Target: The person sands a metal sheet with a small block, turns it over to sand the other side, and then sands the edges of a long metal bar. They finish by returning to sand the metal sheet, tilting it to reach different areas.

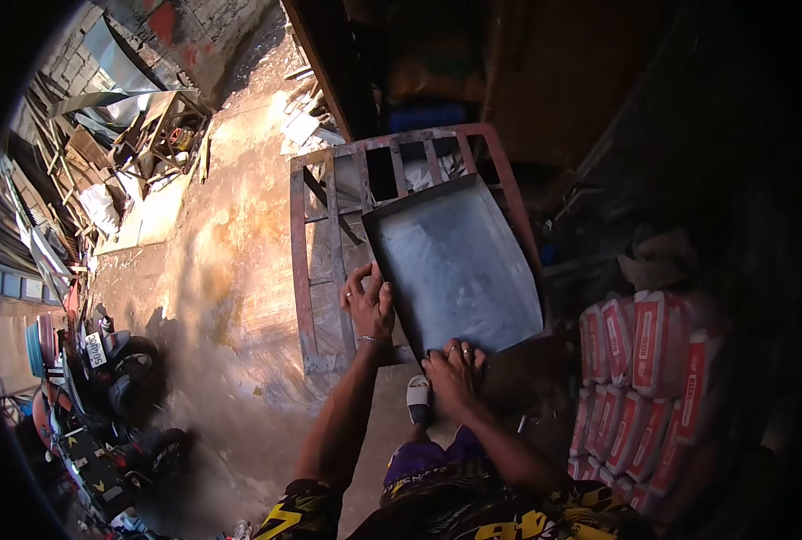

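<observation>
A shallow rectangular metal tray [459,261] with raised edges lies tilted on a worn frame of slats [300,261]. My left hand [368,304] is at the tray's left edge, thumb up against its side and fingers curled. At the near edge, my right hand [453,371] has its fingers bent over the rim near the lower left corner. The tray's inside is bare grey metal.
Stacked red and white sacks [660,342] stand at the right. Motorcycles [104,360] are parked at the lower left. Scrap wood and sheets [131,135] are piled at the upper left. A sandalled foot [418,396] shows below the frame.
</observation>
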Demonstrator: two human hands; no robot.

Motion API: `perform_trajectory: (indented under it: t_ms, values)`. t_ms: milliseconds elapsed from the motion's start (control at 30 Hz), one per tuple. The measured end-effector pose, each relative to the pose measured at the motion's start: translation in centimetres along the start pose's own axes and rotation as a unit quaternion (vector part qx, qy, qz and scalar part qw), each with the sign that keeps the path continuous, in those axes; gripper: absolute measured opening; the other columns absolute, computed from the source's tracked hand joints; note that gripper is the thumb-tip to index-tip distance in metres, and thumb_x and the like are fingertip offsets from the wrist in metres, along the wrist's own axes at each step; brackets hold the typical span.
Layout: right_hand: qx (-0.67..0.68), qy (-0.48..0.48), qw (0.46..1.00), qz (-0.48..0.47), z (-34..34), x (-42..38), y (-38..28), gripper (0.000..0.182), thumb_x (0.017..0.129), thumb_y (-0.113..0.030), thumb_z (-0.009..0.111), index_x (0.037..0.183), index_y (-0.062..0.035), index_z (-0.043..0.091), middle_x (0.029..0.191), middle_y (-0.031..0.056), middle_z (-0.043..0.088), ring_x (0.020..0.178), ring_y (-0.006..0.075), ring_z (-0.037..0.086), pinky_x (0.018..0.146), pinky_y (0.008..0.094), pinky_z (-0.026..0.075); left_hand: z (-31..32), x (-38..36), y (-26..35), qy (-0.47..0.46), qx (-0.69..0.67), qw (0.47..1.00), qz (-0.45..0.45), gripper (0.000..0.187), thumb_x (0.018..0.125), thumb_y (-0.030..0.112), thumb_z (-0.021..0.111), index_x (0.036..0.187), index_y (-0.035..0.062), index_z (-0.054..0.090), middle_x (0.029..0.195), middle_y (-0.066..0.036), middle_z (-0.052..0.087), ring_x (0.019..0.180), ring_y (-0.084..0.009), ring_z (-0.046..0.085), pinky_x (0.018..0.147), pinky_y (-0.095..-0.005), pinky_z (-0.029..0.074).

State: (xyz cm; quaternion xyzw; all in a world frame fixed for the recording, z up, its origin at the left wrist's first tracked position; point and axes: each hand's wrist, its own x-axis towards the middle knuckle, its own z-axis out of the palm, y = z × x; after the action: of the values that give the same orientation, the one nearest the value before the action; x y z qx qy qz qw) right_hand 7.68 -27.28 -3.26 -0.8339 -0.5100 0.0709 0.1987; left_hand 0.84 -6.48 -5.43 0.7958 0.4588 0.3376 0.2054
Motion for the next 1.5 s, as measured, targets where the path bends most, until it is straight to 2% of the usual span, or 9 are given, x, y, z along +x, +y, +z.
perform_trajectory:
  t_ms: [133,233,400,600,833,1067,1200,1333,1500]
  values:
    - [-0.002,0.057,0.998,-0.039,1.3,11.5,-1.6,0.010,0.096,-0.020,0.065,0.099,-0.0127,0.071,0.109,0.0111,0.061,0.113,0.0300,0.056,0.097,0.0509,0.036,0.5,-0.2,-0.3,0.001,0.000,1.000,0.005,0.052,0.103,0.046,0.049,0.142,0.0169,0.069,0.137,-0.009,0.061,0.135,-0.0296,0.047,0.118,-0.0471,0.021]
    - [0.015,0.077,0.997,-0.028,1.3,11.9,-2.6,0.012,0.099,-0.016,0.058,0.103,-0.0123,0.069,0.111,0.0120,0.062,0.115,0.0297,0.057,0.098,0.0509,0.036,0.3,-0.3,-0.4,-0.008,0.003,1.000,0.009,0.052,0.103,0.045,0.049,0.142,0.0170,0.069,0.137,-0.009,0.061,0.135,-0.0293,0.047,0.118,-0.0471,0.021]
    - [-0.010,-0.030,0.998,0.047,-0.6,-1.2,-1.0,0.020,0.093,-0.033,0.075,0.104,-0.0157,0.074,0.109,0.0086,0.059,0.116,0.0298,0.053,0.102,0.0543,0.032,0.5,-0.3,-0.8,0.010,-0.003,1.000,0.016,0.051,0.103,0.044,0.049,0.142,0.0165,0.069,0.136,-0.008,0.061,0.135,-0.0289,0.047,0.118,-0.0469,0.021]
    - [0.020,0.072,0.997,0.034,-0.5,8.8,-0.2,0.017,0.098,-0.028,0.069,0.101,-0.0115,0.072,0.110,0.0130,0.060,0.113,0.0315,0.054,0.096,0.0518,0.034,0.6,-0.2,-0.4,0.011,-0.002,1.000,0.012,0.052,0.103,0.045,0.049,0.142,0.0165,0.069,0.134,-0.008,0.062,0.134,-0.0280,0.048,0.117,-0.0462,0.021]
    - [-0.003,-0.014,0.997,0.079,-1.5,-1.7,-0.8,0.022,0.095,-0.034,0.071,0.102,-0.0127,0.074,0.118,0.0107,0.059,0.118,0.0309,0.052,0.103,0.0541,0.031,0.3,-0.2,-0.3,0.003,-0.007,1.000,0.013,0.052,0.103,0.045,0.048,0.143,0.0171,0.068,0.137,-0.009,0.061,0.136,-0.0288,0.048,0.117,-0.0478,0.021]
    - [-0.053,0.126,0.985,0.100,-2.2,14.1,3.9,0.022,0.098,-0.034,0.070,0.102,-0.0126,0.073,0.115,0.0128,0.065,0.118,0.0314,0.057,0.102,0.0513,0.035,-0.1,-0.3,0.0,-0.004,-0.006,1.000,0.014,0.053,0.103,0.046,0.049,0.142,0.0154,0.068,0.137,-0.008,0.060,0.134,-0.0285,0.048,0.117,-0.0482,0.021]
    - [0.004,0.047,0.989,0.137,-3.3,13.8,3.9,0.030,0.097,-0.039,0.069,0.109,-0.0124,0.075,0.115,0.0143,0.067,0.118,0.0325,0.059,0.104,0.0550,0.032,-0.4,0.3,-0.7,-0.054,0.004,0.998,-0.009,0.043,0.099,0.038,0.061,0.134,0.0150,0.070,0.137,-0.009,0.059,0.136,-0.0305,0.048,0.117,-0.0504,0.023]
    - [0.025,-0.020,0.989,0.146,-1.5,9.7,3.9,0.038,0.096,-0.046,0.067,0.116,-0.0138,0.074,0.124,0.0166,0.068,0.127,0.0357,0.057,0.109,0.0593,0.027,-2.8,2.0,2.7,-0.168,0.071,0.974,-0.138,0.046,0.095,0.042,0.067,0.133,0.0140,0.068,0.139,-0.018,0.057,0.130,-0.0391,0.054,0.108,-0.0522,0.044]
    - [-0.005,0.020,0.987,0.160,-1.0,9.4,3.5,0.047,0.097,-0.049,0.065,0.127,-0.0126,0.066,0.130,0.0165,0.066,0.133,0.0340,0.054,0.111,0.0617,0.024,-2.0,3.2,2.6,-0.176,0.079,0.976,-0.104,0.043,0.096,0.039,0.065,0.120,0.0040,0.063,0.129,-0.027,0.062,0.117,-0.0477,0.064,0.100,-0.0546,0.053]
